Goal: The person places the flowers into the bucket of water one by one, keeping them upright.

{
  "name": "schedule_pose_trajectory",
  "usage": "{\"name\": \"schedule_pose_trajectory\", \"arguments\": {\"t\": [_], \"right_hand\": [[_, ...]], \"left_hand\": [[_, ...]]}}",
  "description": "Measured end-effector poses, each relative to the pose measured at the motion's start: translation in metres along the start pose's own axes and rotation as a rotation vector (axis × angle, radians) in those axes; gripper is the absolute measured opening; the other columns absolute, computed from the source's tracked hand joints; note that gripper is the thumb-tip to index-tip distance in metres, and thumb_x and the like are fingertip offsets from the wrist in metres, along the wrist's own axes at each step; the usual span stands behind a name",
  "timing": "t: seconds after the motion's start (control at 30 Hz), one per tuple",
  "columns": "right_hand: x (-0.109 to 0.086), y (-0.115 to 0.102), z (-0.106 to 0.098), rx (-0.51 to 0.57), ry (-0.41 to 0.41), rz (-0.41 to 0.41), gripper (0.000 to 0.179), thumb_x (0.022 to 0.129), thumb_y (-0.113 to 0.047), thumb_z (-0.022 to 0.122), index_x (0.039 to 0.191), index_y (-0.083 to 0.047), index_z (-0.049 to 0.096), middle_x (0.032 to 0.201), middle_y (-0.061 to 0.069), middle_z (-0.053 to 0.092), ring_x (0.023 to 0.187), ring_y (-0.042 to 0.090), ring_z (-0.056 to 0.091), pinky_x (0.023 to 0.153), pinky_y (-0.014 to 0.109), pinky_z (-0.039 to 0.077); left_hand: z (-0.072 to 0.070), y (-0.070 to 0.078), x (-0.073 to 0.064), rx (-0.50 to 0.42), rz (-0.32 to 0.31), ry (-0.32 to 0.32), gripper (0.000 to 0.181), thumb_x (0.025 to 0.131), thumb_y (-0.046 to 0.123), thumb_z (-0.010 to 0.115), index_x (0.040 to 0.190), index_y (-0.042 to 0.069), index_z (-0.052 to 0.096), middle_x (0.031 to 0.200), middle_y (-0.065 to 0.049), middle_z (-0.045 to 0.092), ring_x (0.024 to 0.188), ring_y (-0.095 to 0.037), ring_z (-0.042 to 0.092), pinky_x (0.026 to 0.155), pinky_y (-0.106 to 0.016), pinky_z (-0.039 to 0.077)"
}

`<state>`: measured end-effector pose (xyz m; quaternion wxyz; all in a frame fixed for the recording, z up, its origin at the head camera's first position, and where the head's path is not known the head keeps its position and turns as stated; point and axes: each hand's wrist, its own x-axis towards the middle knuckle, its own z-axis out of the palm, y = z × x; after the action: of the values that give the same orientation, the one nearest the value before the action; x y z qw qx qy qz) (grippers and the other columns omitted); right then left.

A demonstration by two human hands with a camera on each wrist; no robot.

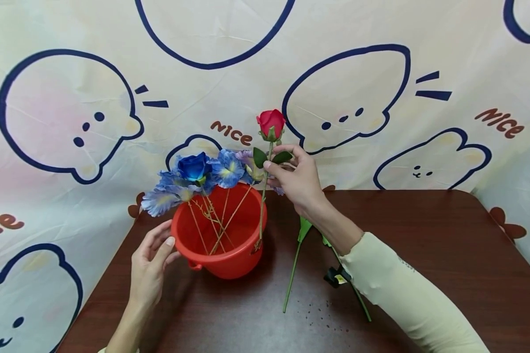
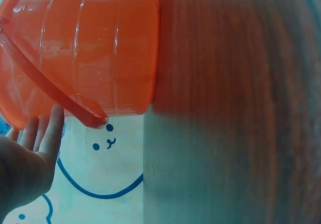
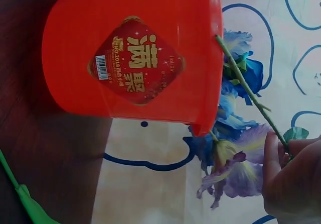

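Here, the right hand [image 1: 301,182] pinched the rose [image 1: 271,126] below its bloom, above the bucket [image 1: 231,267], the relaxed left hand [image 1: 148,264] alongside.

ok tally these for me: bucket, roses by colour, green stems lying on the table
red bucket: 1
red rose: 1
blue rose: 1
green stems: 2
total: 5
The ruffled flowers overlap too much for a sure count, so they are left out.
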<state>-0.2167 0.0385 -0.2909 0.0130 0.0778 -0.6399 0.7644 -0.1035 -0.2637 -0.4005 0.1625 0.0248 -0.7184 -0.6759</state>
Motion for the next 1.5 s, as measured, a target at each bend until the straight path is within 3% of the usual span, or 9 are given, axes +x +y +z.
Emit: {"name": "schedule_pose_trajectory", "arguments": {"t": [0.2,0.43,0.63,0.9,1.3,1.5], "right_hand": [[0.007,-0.002,0.005,0.032,0.039,-0.031,0.034,0.091,-0.008,0.072,0.121,-0.012,0.058,0.108,0.012,0.054,0.081,0.024,0.071,0.074,0.038,0.062],[0.006,0.011,0.006,-0.04,0.03,-0.026,0.033,0.091,-0.008,0.071,0.121,-0.013,0.06,0.116,0.011,0.058,0.096,0.028,0.071,0.078,0.043,0.062],[0.007,0.024,0.005,-0.12,0.029,0.01,0.03,0.09,-0.009,0.073,0.118,-0.011,0.061,0.113,0.011,0.058,0.091,0.032,0.074,0.072,0.038,0.063],[0.021,0.036,0.013,-0.213,-0.013,0.069,0.031,0.089,-0.006,0.073,0.118,-0.01,0.061,0.11,0.011,0.061,0.083,0.023,0.075,0.068,0.032,0.062],[0.03,0.036,0.035,-0.368,-0.092,-0.001,0.029,0.087,-0.004,0.075,0.114,-0.009,0.064,0.119,0.01,0.061,0.079,0.023,0.074,0.069,0.034,0.063],[0.033,0.035,0.047,-0.417,-0.171,0.034,0.028,0.086,-0.001,0.075,0.111,-0.009,0.064,0.118,0.011,0.059,0.079,0.026,0.075,0.069,0.038,0.063]], "left_hand": [[0.0,0.001,0.001,0.012,-0.006,0.009,0.045,0.1,0.015,0.058,0.144,0.008,0.049,0.126,-0.004,0.064,0.107,-0.016,0.068,0.08,-0.026,0.06],[0.0,0.001,0.0,0.035,-0.021,0.022,0.044,0.1,0.018,0.059,0.143,0.012,0.051,0.127,-0.003,0.064,0.108,-0.015,0.068,0.081,-0.026,0.06],[-0.001,0.0,0.001,0.029,-0.011,0.014,0.043,0.101,0.015,0.058,0.143,0.011,0.051,0.126,-0.003,0.064,0.107,-0.015,0.068,0.079,-0.026,0.06],[-0.001,0.0,0.0,0.028,-0.009,0.012,0.044,0.101,0.014,0.057,0.143,0.007,0.05,0.123,-0.002,0.065,0.104,-0.014,0.069,0.078,-0.025,0.06],[-0.001,0.001,0.001,0.014,-0.002,-0.004,0.043,0.101,0.012,0.056,0.143,0.005,0.049,0.123,-0.004,0.065,0.104,-0.014,0.069,0.078,-0.025,0.06],[-0.001,0.001,0.004,0.011,0.003,-0.01,0.043,0.101,0.012,0.056,0.143,0.006,0.05,0.125,-0.005,0.065,0.106,-0.016,0.069,0.079,-0.025,0.06]]}}
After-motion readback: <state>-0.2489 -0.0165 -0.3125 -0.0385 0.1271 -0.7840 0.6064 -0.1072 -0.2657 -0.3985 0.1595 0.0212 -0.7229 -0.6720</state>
